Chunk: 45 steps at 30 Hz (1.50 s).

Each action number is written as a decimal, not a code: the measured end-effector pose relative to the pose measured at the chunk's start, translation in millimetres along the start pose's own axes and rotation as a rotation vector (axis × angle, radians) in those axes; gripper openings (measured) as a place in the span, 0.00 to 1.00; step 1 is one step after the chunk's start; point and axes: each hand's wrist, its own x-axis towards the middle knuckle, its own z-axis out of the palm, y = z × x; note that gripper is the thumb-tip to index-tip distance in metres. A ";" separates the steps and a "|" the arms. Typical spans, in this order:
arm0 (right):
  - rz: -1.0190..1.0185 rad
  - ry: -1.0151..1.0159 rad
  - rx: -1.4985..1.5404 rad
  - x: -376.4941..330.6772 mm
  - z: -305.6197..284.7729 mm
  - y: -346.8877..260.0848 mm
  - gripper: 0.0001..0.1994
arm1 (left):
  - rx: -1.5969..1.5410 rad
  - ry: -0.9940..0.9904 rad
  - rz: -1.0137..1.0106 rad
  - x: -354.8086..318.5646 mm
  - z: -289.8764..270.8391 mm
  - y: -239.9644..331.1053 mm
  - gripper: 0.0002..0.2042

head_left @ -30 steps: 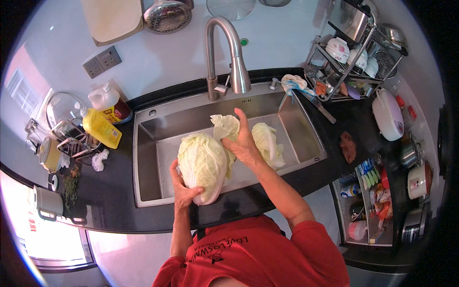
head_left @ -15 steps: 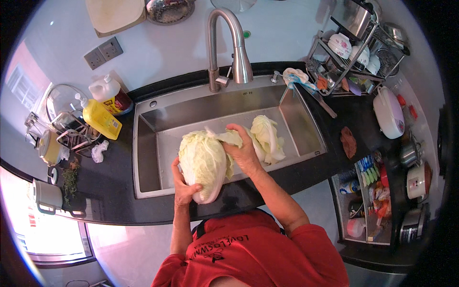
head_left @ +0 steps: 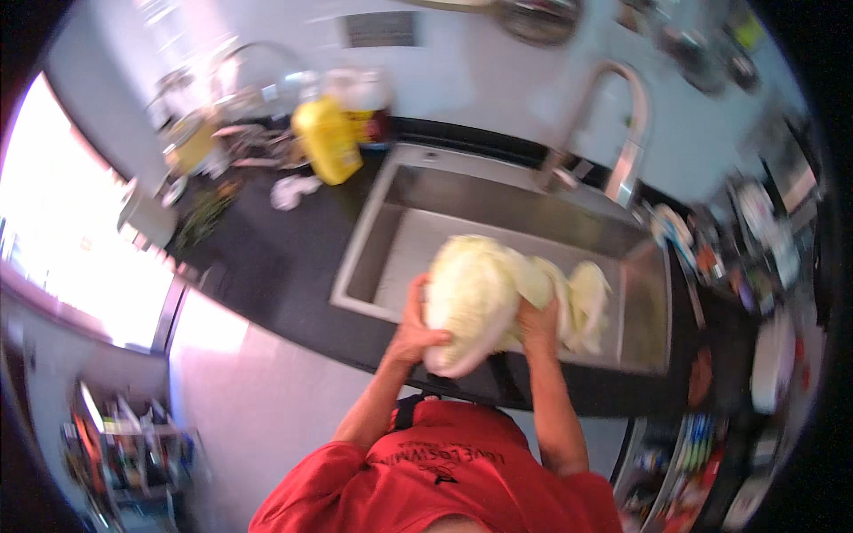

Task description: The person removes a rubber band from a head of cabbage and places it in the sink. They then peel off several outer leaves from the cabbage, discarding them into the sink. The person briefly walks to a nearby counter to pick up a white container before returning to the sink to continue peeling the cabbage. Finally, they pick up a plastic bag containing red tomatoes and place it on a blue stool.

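Note:
A pale green-white napa cabbage (head_left: 469, 298) is held up above the sink's front edge, its white base toward me. My left hand (head_left: 414, 327) is wrapped around its left side near the base, thumb across the front. At its right side, my right hand (head_left: 538, 327) is closed on a cabbage leaf (head_left: 532, 282) that stands out from the head; the fingertips are partly hidden behind it. Loose cabbage leaves (head_left: 586, 306) lie in the stainless steel sink (head_left: 402, 240), just right of my right hand. The picture is blurred by motion.
A curved faucet (head_left: 597, 115) rises behind the sink. Yellow bottle (head_left: 327, 140), crumpled white wad (head_left: 293, 191) and green herbs (head_left: 203, 218) stand or lie on the black counter (head_left: 284, 258) at left. A dish rack with bowls (head_left: 755, 209) is at right.
The view has swung left, so the sink appears farther right and a rack on the lower left shows. My right hand has come down along the cabbage's right side, still gripping a leaf.

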 end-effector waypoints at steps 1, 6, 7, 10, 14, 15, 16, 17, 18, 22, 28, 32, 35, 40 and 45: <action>0.103 -0.056 0.154 1.2 -4.8 -3.0 0.30 | -0.088 -0.039 -0.088 -1.1 1.6 3.0 0.52; 0.246 -0.196 0.333 4.6 9.5 -57.5 0.21 | -0.358 -0.013 -0.109 -10.2 -1.0 1.0 0.45; 0.208 -0.197 0.280 6.5 12.9 -65.6 0.21 | -0.387 0.019 -0.093 -11.3 -1.4 -4.1 0.41; 0.191 -0.320 0.263 19.1 25.3 -80.9 0.21 | -0.259 0.188 -0.046 -14.5 -2.9 -6.1 0.35; 0.119 -0.360 0.145 21.2 49.5 -98.3 0.18 | -0.136 0.271 -0.079 -23.1 0.1 23.5 0.38; 0.080 -0.375 0.088 19.6 55.6 -99.8 0.17 | 0.004 0.296 -0.001 -26.6 1.1 25.9 0.41; 0.040 -0.388 0.030 17.1 61.8 -102.3 0.17 | 0.144 0.320 0.072 -30.1 3.3 26.4 0.44; 0.006 -0.399 -0.075 15.8 70.9 -104.0 0.16 | 0.285 0.342 0.143 -33.4 4.9 27.2 0.47; -0.059 -0.449 -0.105 12.1 80.7 -108.0 0.16 | 0.256 0.402 0.147 -36.7 4.5 30.1 0.49; -0.231 -0.504 -0.288 -3.7 107.0 -133.7 0.17 | 0.170 0.536 0.178 -41.1 -5.6 38.7 0.50; -0.321 -0.561 -0.330 -6.6 104.1 -140.8 0.17 | 0.259 0.668 0.326 -55.2 -2.4 48.7 0.48; -0.195 -0.565 -0.130 12.4 85.4 -117.4 0.17 | 0.308 0.637 0.360 -58.5 11.4 44.7 0.48; -0.375 -0.439 -0.292 -0.3 79.3 -123.3 0.18 | 0.293 0.663 0.382 -60.5 26.5 39.3 0.48; -0.256 -0.476 -0.331 -19.1 57.9 -133.5 0.19 | 0.362 0.743 0.414 -70.2 50.7 30.7 0.48; -0.104 -0.653 0.024 44.0 38.6 -54.3 0.20 | 0.321 0.756 0.563 -81.5 70.5 16.3 0.47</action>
